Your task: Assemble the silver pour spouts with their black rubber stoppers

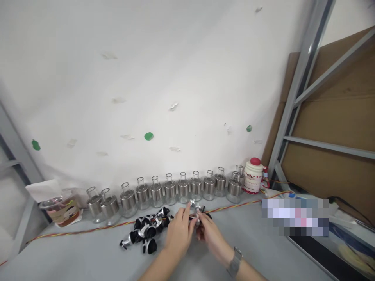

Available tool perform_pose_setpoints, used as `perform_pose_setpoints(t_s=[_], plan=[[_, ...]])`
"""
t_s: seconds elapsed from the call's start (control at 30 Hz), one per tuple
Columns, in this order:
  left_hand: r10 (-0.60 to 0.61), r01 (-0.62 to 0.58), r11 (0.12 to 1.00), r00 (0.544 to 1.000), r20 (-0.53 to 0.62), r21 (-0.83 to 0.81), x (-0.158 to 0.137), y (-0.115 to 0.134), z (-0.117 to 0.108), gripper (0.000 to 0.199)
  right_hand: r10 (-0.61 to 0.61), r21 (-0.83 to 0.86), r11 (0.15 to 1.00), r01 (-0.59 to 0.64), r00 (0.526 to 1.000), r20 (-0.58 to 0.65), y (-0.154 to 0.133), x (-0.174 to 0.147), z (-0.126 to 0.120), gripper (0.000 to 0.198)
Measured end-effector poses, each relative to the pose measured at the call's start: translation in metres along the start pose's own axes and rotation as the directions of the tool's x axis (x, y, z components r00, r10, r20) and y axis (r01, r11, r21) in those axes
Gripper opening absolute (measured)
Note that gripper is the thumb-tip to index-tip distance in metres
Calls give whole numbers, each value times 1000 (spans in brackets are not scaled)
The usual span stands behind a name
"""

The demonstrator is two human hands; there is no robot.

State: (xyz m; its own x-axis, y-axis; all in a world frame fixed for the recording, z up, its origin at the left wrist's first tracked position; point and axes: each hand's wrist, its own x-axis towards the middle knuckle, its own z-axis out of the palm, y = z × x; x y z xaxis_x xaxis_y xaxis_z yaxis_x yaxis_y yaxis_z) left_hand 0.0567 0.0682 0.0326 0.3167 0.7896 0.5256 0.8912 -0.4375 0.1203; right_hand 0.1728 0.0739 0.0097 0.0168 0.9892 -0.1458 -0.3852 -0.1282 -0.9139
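Observation:
Near the middle of the table, my left hand (178, 231) and my right hand (211, 235) come together with fingers closed around a small silver-and-black pour spout (197, 209). The fingers cover much of it, and its lower part is hidden. A wristwatch (235, 262) is on my right wrist. Just left of my left hand lies a loose pile of similar pour spouts (146, 229), silver with black stoppers. Behind both hands stands a row of glass bottles (170, 190) with metal sleeves and uncapped necks, along the wall.
A red-and-yellow twisted cord (88, 231) runs across the grey table (96, 257). A white jar with a red lid (253, 176) stands right of the bottles. At far left is a plastic cup (63, 212); at right, a black-edged tray (316, 253) below a metal frame (295, 89).

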Motion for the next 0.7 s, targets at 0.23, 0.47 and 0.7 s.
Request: perform_pose_setpoints(t_s=[0.23, 0.47, 0.7], plan=[[-54, 53, 998, 998, -38, -14, -4, -2, 2, 33, -45, 82, 996, 44, 999, 9, 5, -10, 9, 40], [-112, 112, 993, 994, -6, 39, -2, 0, 5, 31, -53, 116, 992, 58, 998, -46, -2, -11, 8, 29], [-106, 105, 994, 990, 92, 19, -4, 12, 11, 26, -32, 79, 996, 39, 995, -92, 0, -14, 4, 30]])
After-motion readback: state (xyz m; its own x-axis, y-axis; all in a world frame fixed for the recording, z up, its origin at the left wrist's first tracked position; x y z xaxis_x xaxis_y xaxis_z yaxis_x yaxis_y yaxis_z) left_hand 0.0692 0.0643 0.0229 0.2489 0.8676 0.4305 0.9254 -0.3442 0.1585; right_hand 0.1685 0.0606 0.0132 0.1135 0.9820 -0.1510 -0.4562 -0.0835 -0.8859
